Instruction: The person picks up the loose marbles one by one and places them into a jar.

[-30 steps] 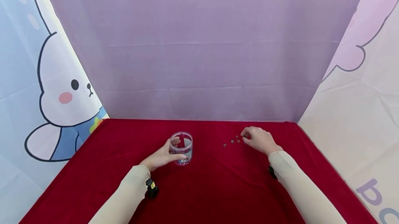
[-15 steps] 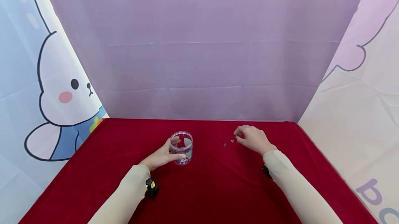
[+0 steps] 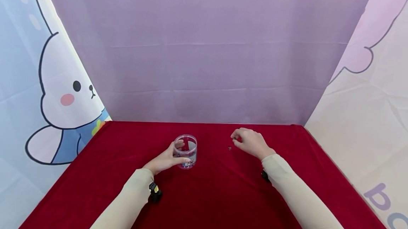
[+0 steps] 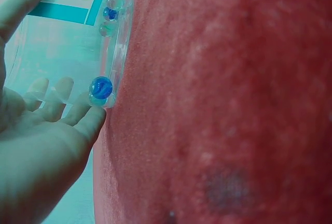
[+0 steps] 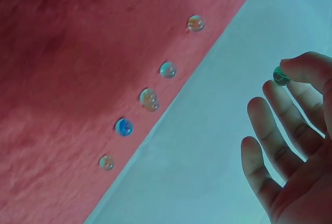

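Note:
My left hand grips a clear plastic jar, which stands upright on the red cloth with its top uncovered. In the left wrist view several glass marbles lie at the jar's bottom, among them a large-looking blue marble. Over to the right, my right hand is raised a little above the cloth. Its thumb and a fingertip pinch a green marble, while the other fingers spread loosely. Several more marbles rest in a row on the cloth, including a blue marble and an orange-tinted marble.
Red cloth covers the table. A purple curtain hangs at the back edge, with printed cloth panels on both sides. One marble shows left of my right hand in the head view; the hand hides others.
My right hand has moved left in two steps, so it now covers marbles that showed beside it earlier. The left hand and jar have stayed in place.

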`<state>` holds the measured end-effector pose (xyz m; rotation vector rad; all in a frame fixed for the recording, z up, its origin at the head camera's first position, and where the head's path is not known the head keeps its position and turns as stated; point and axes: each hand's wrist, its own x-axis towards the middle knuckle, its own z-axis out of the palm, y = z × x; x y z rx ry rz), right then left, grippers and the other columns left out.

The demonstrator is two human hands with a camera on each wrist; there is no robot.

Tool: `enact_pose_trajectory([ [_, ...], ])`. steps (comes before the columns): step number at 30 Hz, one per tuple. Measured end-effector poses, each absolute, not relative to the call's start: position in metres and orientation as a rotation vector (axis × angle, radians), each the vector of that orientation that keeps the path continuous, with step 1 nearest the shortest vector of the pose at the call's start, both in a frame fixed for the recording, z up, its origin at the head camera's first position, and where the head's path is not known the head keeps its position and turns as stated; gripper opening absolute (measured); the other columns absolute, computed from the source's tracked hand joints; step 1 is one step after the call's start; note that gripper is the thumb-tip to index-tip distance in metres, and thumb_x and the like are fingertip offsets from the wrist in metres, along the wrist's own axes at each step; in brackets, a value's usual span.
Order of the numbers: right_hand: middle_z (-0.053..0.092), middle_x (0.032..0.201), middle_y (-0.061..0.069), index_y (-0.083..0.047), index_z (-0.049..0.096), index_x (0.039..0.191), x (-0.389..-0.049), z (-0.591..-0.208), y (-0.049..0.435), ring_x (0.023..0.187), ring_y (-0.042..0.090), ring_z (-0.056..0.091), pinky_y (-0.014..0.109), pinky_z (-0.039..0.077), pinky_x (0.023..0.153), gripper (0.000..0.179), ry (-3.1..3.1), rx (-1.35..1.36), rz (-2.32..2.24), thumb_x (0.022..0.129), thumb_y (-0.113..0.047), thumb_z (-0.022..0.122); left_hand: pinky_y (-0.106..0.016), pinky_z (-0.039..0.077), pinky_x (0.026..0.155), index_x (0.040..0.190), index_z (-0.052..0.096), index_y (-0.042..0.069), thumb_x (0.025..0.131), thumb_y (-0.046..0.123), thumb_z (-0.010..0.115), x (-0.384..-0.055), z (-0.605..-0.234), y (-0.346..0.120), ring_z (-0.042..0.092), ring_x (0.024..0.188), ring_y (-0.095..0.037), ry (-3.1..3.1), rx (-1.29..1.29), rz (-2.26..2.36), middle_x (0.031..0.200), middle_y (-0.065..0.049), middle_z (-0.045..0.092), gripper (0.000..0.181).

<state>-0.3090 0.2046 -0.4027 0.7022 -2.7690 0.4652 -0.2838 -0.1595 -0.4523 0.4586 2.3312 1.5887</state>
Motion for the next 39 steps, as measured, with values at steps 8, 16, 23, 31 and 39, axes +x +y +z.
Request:
enact_pose_trajectory([
  [8, 0.065, 0.097, -0.007, -0.018, 0.072, 0.107, -0.309, -0.404, 0.191, 0.069, 0.005, 0.052, 0.025, 0.046, 0.056, 0.016, -2.752, 0.731, 0.492, 0.092, -0.018, 0.073, -0.053, 0.042, 0.105, 0.156, 0.021, 0.015, 0.087, 0.034, 0.079, -0.284, -0.453, -0.16, 0.038, 0.135, -0.031, 2.34, 0.46, 1.587, 0.158, -0.006, 0.029, 0.093],
  [16, 0.063, 0.094, -0.01, -0.02, 0.071, 0.108, -0.308, -0.401, 0.178, 0.059, 0.003, 0.049, 0.024, 0.045, 0.052, 0.016, -2.73, 0.76, 0.505, 0.092, -0.019, 0.072, -0.054, 0.042, 0.105, 0.156, 0.022, 0.015, 0.087, 0.034, 0.079, -0.284, -0.452, -0.159, 0.039, 0.134, -0.032, 2.347, 0.454, 1.587, 0.157, -0.007, 0.031, 0.092],
  [23, 0.065, 0.099, -0.008, -0.02, 0.072, 0.108, -0.306, -0.399, 0.166, 0.071, 0.004, 0.053, 0.023, 0.047, 0.056, 0.016, -2.676, 0.812, 0.5, 0.092, -0.019, 0.073, -0.054, 0.043, 0.104, 0.156, 0.021, 0.015, 0.086, 0.035, 0.08, -0.283, -0.453, -0.159, 0.039, 0.134, -0.03, 2.348, 0.452, 1.576, 0.157, -0.007, 0.03, 0.093],
  [31, 0.066, 0.1, -0.007, -0.02, 0.072, 0.108, -0.304, -0.395, 0.148, 0.082, 0.014, 0.064, 0.025, 0.052, 0.066, 0.018, -2.647, 0.864, 0.525, 0.091, -0.019, 0.074, -0.053, 0.043, 0.104, 0.156, 0.021, 0.015, 0.087, 0.034, 0.08, -0.284, -0.454, -0.159, 0.039, 0.133, -0.03, 2.339, 0.452, 1.58, 0.157, -0.007, 0.03, 0.092],
  [39, 0.067, 0.102, -0.008, -0.02, 0.072, 0.11, -0.302, -0.39, 0.13, 0.083, 0.008, 0.062, 0.025, 0.054, 0.07, 0.02, -2.625, 0.899, 0.509, 0.09, -0.023, 0.076, -0.054, 0.041, 0.106, 0.156, 0.02, 0.014, 0.087, 0.036, 0.079, -0.286, -0.454, -0.159, 0.037, 0.135, -0.03, 2.334, 0.446, 1.581, 0.157, -0.006, 0.029, 0.094],
])
